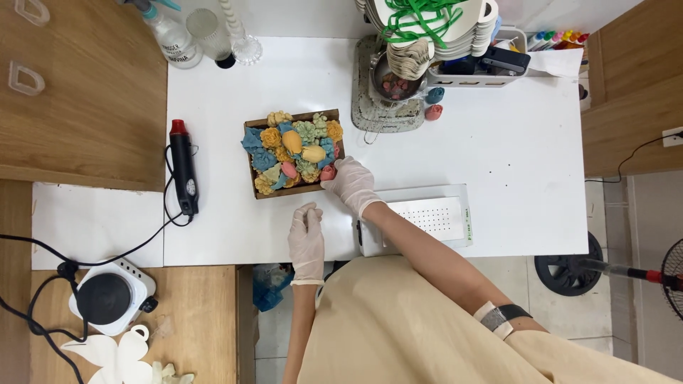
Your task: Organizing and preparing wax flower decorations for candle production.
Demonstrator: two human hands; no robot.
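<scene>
Both hands wear pale gloves. The right hand (350,183) rests at the lower right corner of a small wooden tray (253,179) on the white desk (498,156); its fingers (333,182) are bent and gathered around a small pink flower (328,173) at the tray's edge — they touch it, though whether they actually pinch it cannot be told from above. The tray sits near the middle of the desk and is packed with little moulded flowers in yellow, blue, green and pink, with two egg-shaped yellow pieces among them.

The left hand (306,238) lies flat near the front edge of the desk, just below the tray and apart from it, fingers (307,214) together and loosely straight, holding nothing.

Just right of the hands, under the right forearm, sits a flat white box (441,217) with a dotted top. A black heat gun (183,167) with a red tip lies left of the tray, its cord trailing off the desk. Behind the tray, a small pot (395,82) stands on a speckled mat.
</scene>
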